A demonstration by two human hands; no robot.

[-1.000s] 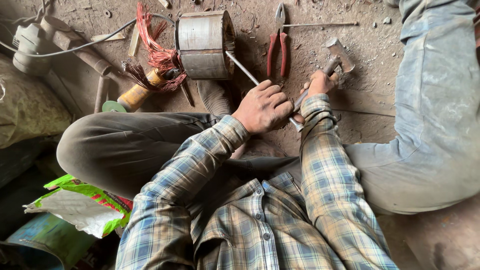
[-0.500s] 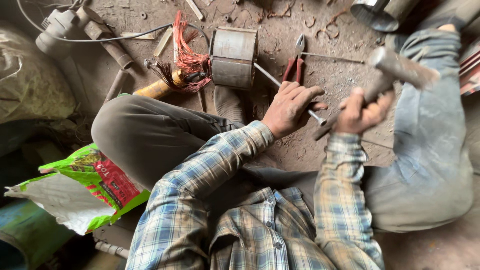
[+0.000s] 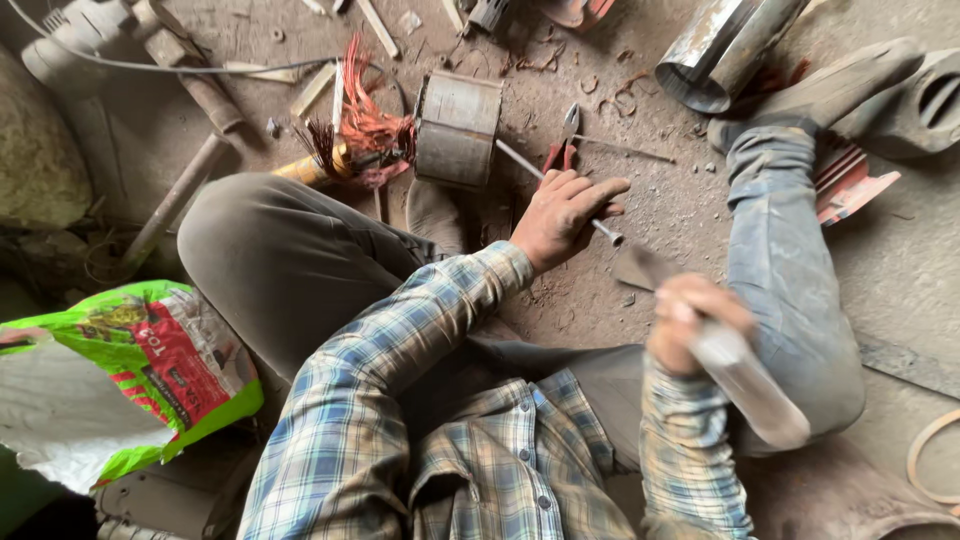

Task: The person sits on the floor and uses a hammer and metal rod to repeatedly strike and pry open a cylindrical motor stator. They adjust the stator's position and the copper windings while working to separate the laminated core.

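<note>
The right hand (image 3: 697, 322) is closing in a fist around the handle of a hammer (image 3: 745, 375), blurred and raised nearest the body, while the left hand (image 3: 560, 215) is curling its fingers down onto a thin metal rod (image 3: 560, 190) lying on the dusty floor (image 3: 660, 190). The rod is running from under that hand up into the metal motor core (image 3: 455, 130) with its frayed red copper wire (image 3: 370, 125); the rod looks stiff, light and slippery, best gripped mid-length, and the core looks heavy and is resting by the left knee. Red-handled pliers (image 3: 560, 150) are lying just beyond the fingers, and a metal tube (image 3: 720, 50) farther off.
</note>
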